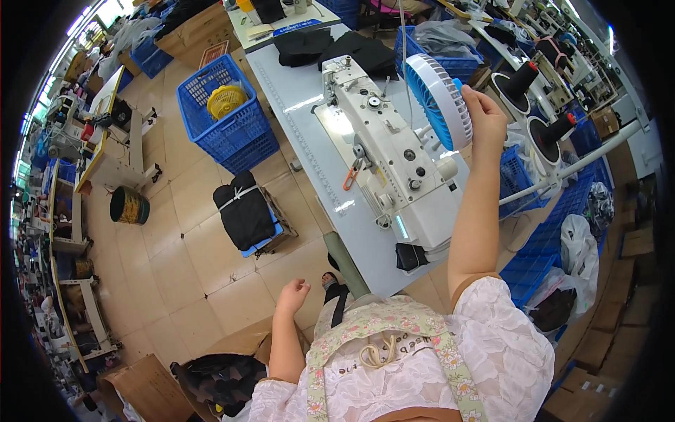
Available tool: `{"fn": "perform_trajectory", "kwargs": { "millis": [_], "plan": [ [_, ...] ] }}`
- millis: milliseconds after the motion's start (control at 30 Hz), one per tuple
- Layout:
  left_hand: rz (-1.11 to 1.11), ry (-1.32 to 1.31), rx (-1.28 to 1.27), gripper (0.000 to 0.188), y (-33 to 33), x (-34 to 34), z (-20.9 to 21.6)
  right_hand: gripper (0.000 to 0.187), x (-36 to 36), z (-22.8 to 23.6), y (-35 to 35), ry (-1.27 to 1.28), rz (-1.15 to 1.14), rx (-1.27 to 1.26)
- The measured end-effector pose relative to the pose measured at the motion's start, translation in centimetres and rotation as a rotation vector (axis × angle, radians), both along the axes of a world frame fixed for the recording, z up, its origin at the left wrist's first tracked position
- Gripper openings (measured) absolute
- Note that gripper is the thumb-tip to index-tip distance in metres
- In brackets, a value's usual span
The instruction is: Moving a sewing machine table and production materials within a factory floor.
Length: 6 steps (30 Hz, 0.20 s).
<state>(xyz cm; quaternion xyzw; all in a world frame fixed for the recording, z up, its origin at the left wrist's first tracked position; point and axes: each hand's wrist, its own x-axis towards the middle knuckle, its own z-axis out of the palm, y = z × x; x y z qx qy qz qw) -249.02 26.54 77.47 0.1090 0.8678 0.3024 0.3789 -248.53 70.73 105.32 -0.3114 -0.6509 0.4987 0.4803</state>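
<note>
My right arm reaches forward over a white sewing machine (394,151). The fingers of my right hand (486,123) are closed at the rim of a small white fan (439,102) with blue blades, next to a blue knob on it. The fan stands on the machine's far right side, turned toward the left. My left hand (292,295) is held low, off the table's left edge, with loosely bent fingers and nothing visible in it. Orange-handled thread snips (350,177) hang near the machine's front. Black fabric pieces (362,53) lie at the table's far end.
Black and red-topped thread cones (520,81) stand right of the table (302,126). On the floor to the left are a blue crate (225,116) holding a yellow basket (226,102), a tied black bundle (244,211) and a dark bin (129,205). A cardboard box with dark cloth (221,380) sits near my left arm.
</note>
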Motion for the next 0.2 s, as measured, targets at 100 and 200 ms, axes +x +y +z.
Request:
{"fn": "perform_trajectory", "kwargs": {
  "millis": [100, 200],
  "plan": [
    [-0.016, 0.008, -0.011, 0.043, -0.21, -0.06, -0.25, 0.030, 0.02, -0.09, 0.36, -0.031, -0.008, 0.002],
    [-0.008, -0.009, -0.022, 0.041, -0.35, -0.12, -0.47, 0.030, 0.05, 0.05, 0.33, -0.044, -0.008, 0.000]
  ]
}}
